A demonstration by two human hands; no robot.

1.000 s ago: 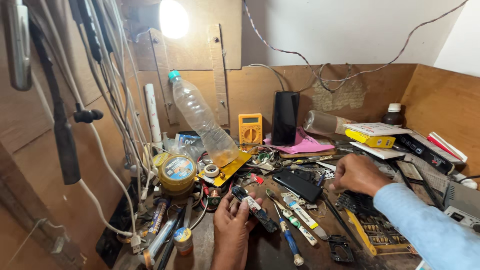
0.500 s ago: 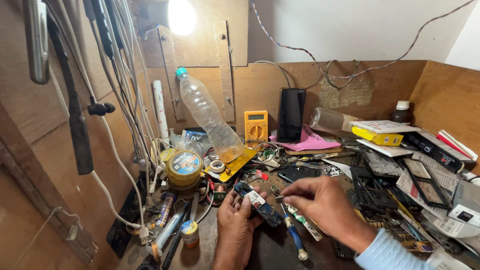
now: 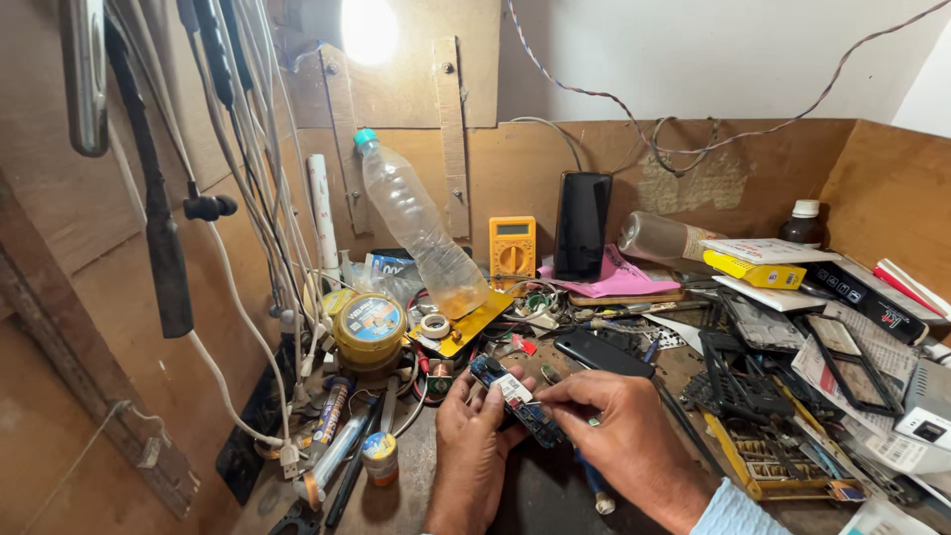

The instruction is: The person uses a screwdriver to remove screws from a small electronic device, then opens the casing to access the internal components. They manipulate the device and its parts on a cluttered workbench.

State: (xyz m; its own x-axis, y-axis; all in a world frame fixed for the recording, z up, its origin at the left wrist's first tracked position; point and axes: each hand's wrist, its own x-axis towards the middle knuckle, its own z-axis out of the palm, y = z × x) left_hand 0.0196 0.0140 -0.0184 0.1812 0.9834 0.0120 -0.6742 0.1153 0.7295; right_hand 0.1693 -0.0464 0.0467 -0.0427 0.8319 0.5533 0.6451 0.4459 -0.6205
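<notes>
My left hand (image 3: 474, 451) holds a narrow dark circuit board (image 3: 515, 398) with a white sticker, low over the workbench at the bottom centre. My right hand (image 3: 622, 436) has come in from the right, and its fingertips pinch the lower end of the same board. A black phone (image 3: 601, 352) lies flat just behind my hands. Beyond it stands a yellow multimeter (image 3: 512, 248) against the wooden back wall. A clear plastic bottle (image 3: 416, 228) leans tilted to the left of the meter.
Many cables (image 3: 248, 149) hang down the left side. A round tin (image 3: 369, 327), tape roll (image 3: 434, 325) and small tubes lie left of my hands. A black phone (image 3: 581, 226) stands upright at the back. Boxes, frames and papers (image 3: 842, 327) crowd the right side.
My right hand has left the pile at the right, swung left and closed on the board held by my left hand. The view has shifted slightly.
</notes>
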